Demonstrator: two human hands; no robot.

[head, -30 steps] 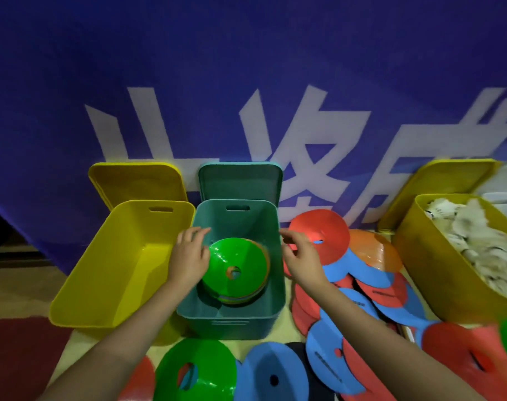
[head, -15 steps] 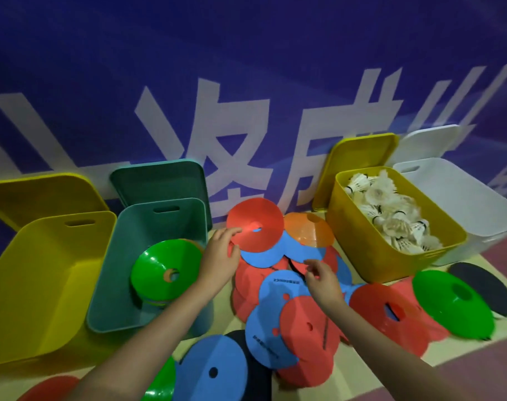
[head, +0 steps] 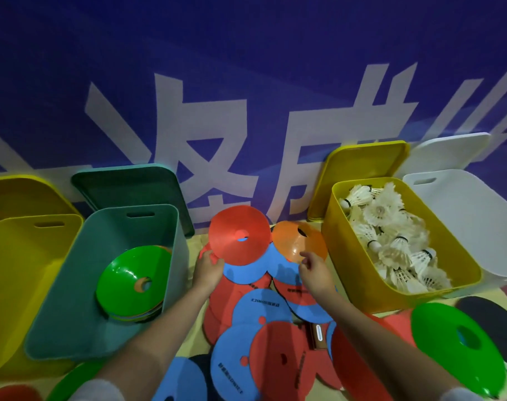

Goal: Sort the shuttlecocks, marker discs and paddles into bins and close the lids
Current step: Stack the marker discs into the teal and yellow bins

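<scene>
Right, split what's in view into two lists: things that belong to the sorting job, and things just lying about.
Belongs to the job:
- shuttlecocks in the yellow bin
- green disc in the teal bin
- red disc, held by the left hand
- orange disc
- teal lid

Just lying about:
- blue banner

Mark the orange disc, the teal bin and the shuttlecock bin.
orange disc (head: 300, 241): head view, on its domed top.
teal bin (head: 73, 287): head view, on its inner left wall.
shuttlecock bin (head: 359, 273): head view, on its yellow front wall.

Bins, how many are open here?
4: a yellow bin far left, a teal bin beside it, a yellow bin with shuttlecocks right, a white bin far right.
</scene>
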